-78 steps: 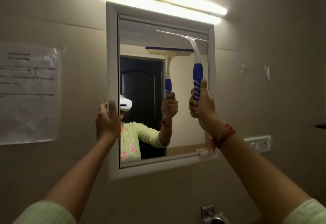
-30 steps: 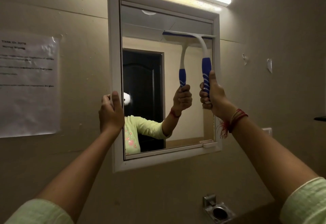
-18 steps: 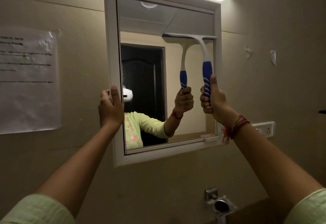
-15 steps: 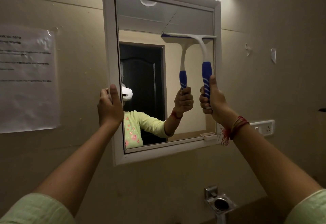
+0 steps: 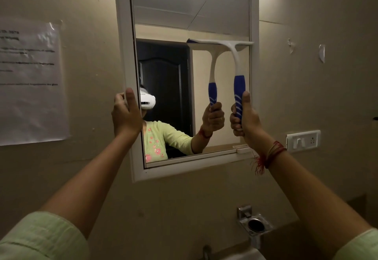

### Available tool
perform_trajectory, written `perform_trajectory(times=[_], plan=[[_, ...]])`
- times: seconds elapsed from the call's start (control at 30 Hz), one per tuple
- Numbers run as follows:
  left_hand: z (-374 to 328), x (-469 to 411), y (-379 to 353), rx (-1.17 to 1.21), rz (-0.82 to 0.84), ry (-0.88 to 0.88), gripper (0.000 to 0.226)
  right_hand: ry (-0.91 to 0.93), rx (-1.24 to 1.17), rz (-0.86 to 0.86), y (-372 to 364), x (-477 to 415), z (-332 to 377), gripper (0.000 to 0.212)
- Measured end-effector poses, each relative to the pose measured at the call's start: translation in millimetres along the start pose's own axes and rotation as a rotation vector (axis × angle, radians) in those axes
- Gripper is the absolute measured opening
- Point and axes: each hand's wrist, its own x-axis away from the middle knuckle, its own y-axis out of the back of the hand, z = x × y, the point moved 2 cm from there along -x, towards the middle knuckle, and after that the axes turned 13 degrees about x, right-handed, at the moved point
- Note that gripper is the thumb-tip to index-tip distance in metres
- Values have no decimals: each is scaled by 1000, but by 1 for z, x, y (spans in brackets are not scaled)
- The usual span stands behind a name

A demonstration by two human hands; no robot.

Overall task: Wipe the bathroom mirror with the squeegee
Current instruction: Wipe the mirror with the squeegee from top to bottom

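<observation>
A white-framed mirror (image 5: 123, 41) hangs on the beige wall. My right hand (image 5: 244, 120) grips the blue handle of a white squeegee (image 5: 235, 55), thumb up along it. The blade lies flat on the glass across the right half, about a third of the way down. My left hand (image 5: 125, 114) clasps the mirror frame's left edge at mid height. The glass reflects the squeegee, the arm and a dark door.
A paper notice (image 5: 30, 83) is taped to the wall at the left. A switch and socket plate (image 5: 303, 141) sits right of the mirror. Below are a chrome holder (image 5: 254, 225) and the top of a tap (image 5: 206, 251).
The squeegee blade has slid down the right side of the glass from near the top edge. My left hand has stayed on the frame. The view has tilted down.
</observation>
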Motion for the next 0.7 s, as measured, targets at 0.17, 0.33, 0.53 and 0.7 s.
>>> perform_trajectory(times=[0.17, 0.33, 0.53, 0.7], plan=[[0, -1, 0, -9, -14, -22, 49, -12, -8, 6, 3, 6, -15, 52], [0, 0, -1, -7, -12, -25, 49, -18, -17, 5, 3, 12, -28, 51], [-1, -1, -1, -18, -39, -37, 49, -11, -13, 6, 2, 19, -39, 50], [0, -1, -1, -32, -46, -38, 48, -27, 15, 3, 2, 23, -52, 52]])
